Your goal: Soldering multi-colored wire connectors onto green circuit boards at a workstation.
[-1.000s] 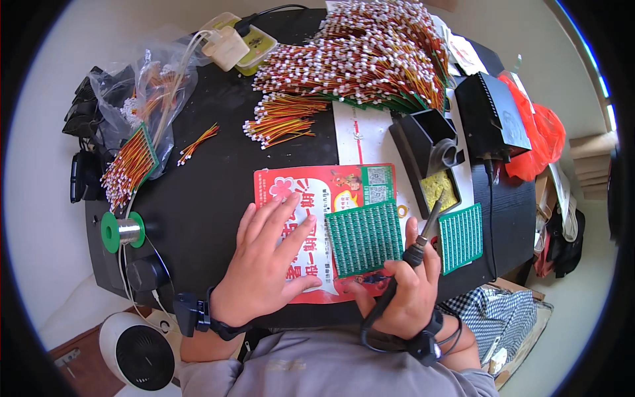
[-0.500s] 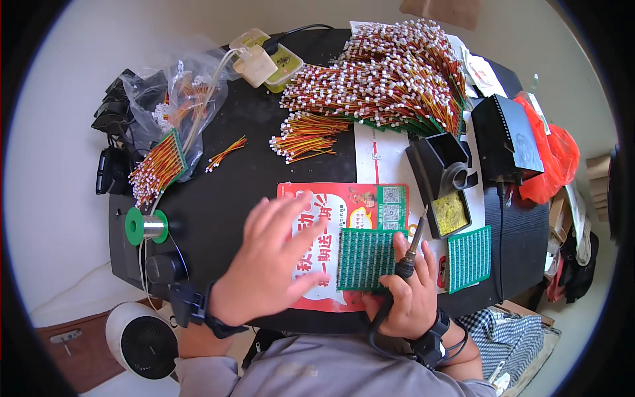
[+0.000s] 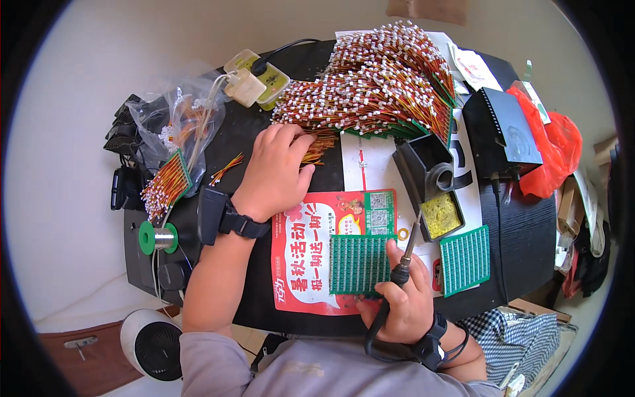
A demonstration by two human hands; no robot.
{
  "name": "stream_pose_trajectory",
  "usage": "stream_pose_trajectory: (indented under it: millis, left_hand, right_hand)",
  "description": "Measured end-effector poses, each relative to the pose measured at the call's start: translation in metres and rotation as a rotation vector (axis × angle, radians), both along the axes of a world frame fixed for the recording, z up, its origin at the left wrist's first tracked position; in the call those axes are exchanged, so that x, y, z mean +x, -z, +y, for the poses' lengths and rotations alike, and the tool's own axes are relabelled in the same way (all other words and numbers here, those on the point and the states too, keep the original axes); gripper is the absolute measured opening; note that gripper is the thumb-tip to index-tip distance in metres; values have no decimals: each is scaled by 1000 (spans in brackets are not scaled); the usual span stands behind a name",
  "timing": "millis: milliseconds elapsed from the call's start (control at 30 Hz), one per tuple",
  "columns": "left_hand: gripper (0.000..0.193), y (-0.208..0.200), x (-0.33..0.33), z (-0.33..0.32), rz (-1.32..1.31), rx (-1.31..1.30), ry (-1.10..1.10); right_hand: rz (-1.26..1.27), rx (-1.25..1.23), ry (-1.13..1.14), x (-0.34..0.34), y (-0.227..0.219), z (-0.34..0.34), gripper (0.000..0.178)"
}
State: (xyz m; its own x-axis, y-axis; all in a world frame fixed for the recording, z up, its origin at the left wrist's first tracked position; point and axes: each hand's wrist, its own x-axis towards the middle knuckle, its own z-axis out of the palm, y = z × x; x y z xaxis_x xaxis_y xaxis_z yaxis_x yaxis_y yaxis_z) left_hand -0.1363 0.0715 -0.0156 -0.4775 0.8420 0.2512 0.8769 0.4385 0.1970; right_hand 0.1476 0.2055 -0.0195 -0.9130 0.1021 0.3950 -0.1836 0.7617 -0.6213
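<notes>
Currently, your right hand (image 3: 403, 306) grips the soldering iron (image 3: 401, 270) by the circuit board (image 3: 359, 264) on the red sheet (image 3: 311, 255); your left hand (image 3: 274, 173) partly covers the wire bundle (image 3: 321, 147), whether gripping, I can't tell.

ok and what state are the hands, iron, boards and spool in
left hand, over the wire bundle, grip unclear
right hand, closed around the soldering iron
soldering iron, held, heat unclear
left board, on the red sheet, no wires attached
right board, also without wires
solder spool, on its side
</notes>
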Motion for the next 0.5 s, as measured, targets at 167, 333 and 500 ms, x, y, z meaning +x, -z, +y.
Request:
stream_pose_trajectory:
  millis: [167, 333, 500]
  left_hand:
    - [53, -6, 5, -4, -84, -7, -6]
    - [55, 1, -5, -7, -12, 33, 9]
    - [55, 0, -4, -14, 7, 35, 36]
  right_hand:
    - [13, -27, 22, 3, 3, -1, 43]
    - [17, -28, 28, 2, 4, -4, 44]
    - [-17, -8, 7, 1, -1, -2, 55]
